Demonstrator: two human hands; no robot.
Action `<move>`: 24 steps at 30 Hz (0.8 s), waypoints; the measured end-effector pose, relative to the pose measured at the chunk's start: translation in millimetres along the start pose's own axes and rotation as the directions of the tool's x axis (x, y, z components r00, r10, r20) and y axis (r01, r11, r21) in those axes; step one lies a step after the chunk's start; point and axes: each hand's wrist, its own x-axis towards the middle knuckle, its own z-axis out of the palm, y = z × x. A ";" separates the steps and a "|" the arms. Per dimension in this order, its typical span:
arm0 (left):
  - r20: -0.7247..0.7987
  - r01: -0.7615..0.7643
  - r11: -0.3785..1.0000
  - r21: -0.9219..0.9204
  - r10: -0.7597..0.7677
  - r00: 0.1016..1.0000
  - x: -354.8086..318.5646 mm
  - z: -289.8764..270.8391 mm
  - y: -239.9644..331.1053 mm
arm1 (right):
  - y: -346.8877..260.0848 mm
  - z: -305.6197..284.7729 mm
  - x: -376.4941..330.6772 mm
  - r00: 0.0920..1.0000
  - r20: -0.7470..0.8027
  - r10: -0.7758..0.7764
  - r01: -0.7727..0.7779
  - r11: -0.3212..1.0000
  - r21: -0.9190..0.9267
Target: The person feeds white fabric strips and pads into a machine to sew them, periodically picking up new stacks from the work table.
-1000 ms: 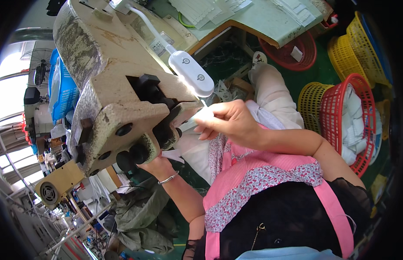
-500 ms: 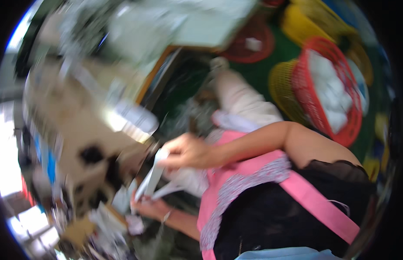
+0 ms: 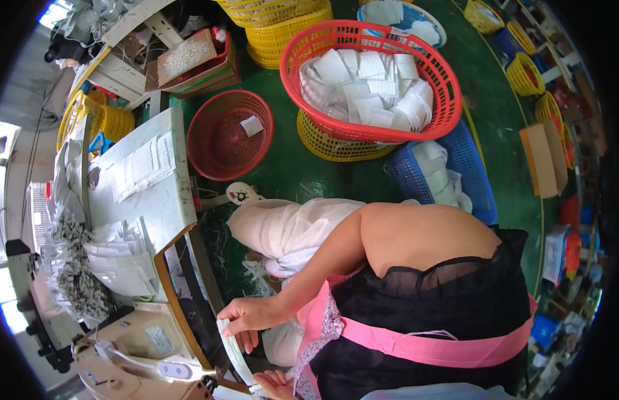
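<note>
Head view: a white strip (image 3: 237, 357) spans from right hand (image 3: 248, 321) to left hand (image 3: 275, 385).
The right pinches one end; the left grips the other. If either hold is too loose, the strip could twist or fall.

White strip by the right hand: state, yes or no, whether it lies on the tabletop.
No, the right hand grips the strip away from the tabletop.

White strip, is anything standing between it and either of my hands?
Nothing visible: your right hand directly holds the upper end of the white strip, and your left hand is at its lower end.
</note>
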 end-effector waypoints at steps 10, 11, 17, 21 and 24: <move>-0.042 -0.003 0.986 0.165 0.010 0.999 8.6 21.9 -26.8 | 6.5 -16.6 -12.1 0.995 0.074 -0.066 0.076 0.987 -0.141; -0.060 -0.021 0.987 0.160 0.031 0.998 2.2 41.8 -23.1 | 10.9 -19.2 -11.4 0.994 0.082 -0.072 0.086 0.980 -0.182; -0.128 -0.204 0.974 0.101 0.216 0.968 -36.5 95.5 4.5 | 35.6 -2.7 2.7 0.991 0.069 -0.112 0.122 0.980 -0.155; -0.261 -0.240 0.965 0.102 0.259 0.930 -36.5 119.7 10.5 | 41.4 2.0 7.5 0.982 -0.087 -0.170 0.159 0.979 -0.129; -0.305 -0.268 0.922 0.280 0.350 0.886 -9.4 124.2 -3.7 | 29.9 -6.1 1.8 0.943 -0.264 -0.201 0.194 0.980 -0.051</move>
